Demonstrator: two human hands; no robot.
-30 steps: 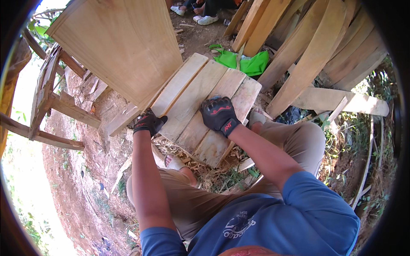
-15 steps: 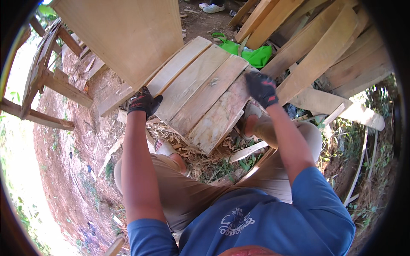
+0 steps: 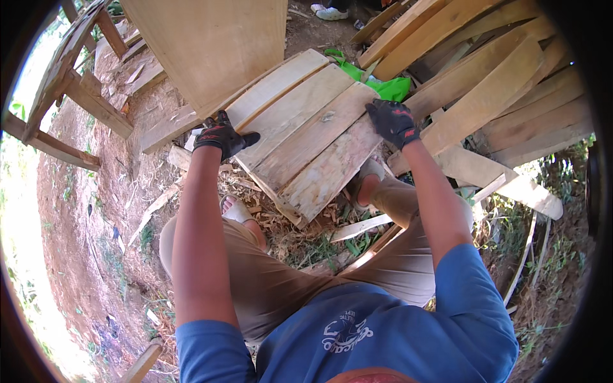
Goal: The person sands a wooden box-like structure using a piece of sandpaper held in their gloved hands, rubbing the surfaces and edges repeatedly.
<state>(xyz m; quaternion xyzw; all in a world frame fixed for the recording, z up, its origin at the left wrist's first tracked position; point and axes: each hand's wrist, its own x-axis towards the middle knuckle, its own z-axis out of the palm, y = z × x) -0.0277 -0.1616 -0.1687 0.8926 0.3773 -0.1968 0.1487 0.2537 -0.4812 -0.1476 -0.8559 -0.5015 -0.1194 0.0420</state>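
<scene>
A panel of several pale wooden planks point(image 3: 305, 132) lies side by side and slanted in front of me, between my feet and a large board. My left hand point(image 3: 220, 136), in a black glove with red marks, grips the panel's left edge. Its thumb points across toward the planks. At the upper right corner, my right hand point(image 3: 394, 123), gloved the same way, is closed over the edge, its fingertips partly hidden. Both arms are stretched forward. The underside of the panel cannot be seen.
A large smooth board point(image 3: 220, 48) stands just beyond the panel. Curved planks point(image 3: 491, 96) are piled at the right, near a bright green bag point(image 3: 393, 88). A wooden frame point(image 3: 89, 105) stands at the left. Wood shavings point(image 3: 252, 195) cover the ground by my feet.
My right hand, blurred before, now rests sharply on the panel's right edge. My left thumb points further out over the planks. The whole view has shifted slightly.
</scene>
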